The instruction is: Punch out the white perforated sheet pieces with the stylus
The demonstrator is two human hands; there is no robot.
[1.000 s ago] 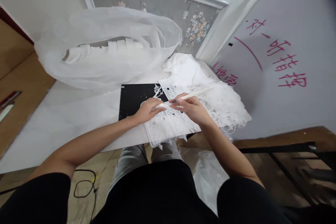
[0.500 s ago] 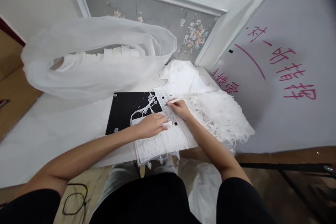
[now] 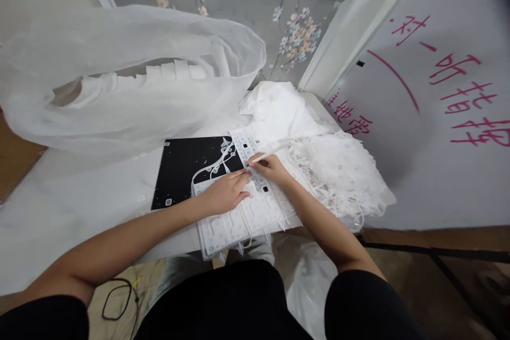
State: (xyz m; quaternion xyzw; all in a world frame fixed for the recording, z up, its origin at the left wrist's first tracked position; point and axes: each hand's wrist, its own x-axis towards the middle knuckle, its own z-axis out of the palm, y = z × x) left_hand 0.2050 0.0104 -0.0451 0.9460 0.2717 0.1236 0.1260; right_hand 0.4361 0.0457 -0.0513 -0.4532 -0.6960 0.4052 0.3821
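Right grip (image 3: 268,166) pinches a stick (image 3: 257,159), its long axis running toward upper right, tip just beside the left grip (image 3: 225,195), which lies spread flat on the sheet (image 3: 239,220).

Place: a makeshift craft workroom, seemingly inside a home.
Work area: a white surface (image 3: 79,207) carried a black mat (image 3: 179,167); on it lay a white sheet (image 3: 239,218) punched with rows of small shapes, with a thin stick (image 3: 263,157) touching it.
Waste: a heap of stringy white trimmings (image 3: 342,170) lay just beside the sheet.
Storage: a big sheer bag (image 3: 119,111) behind the mat held white strips.
Walls: a grey panel (image 3: 247,16) painted with blossoms, framed in white moulding, suggested a home; a board (image 3: 418,170) bore red handwriting.
Floor: a loose black cable (image 3: 119,303) lay under the surface.
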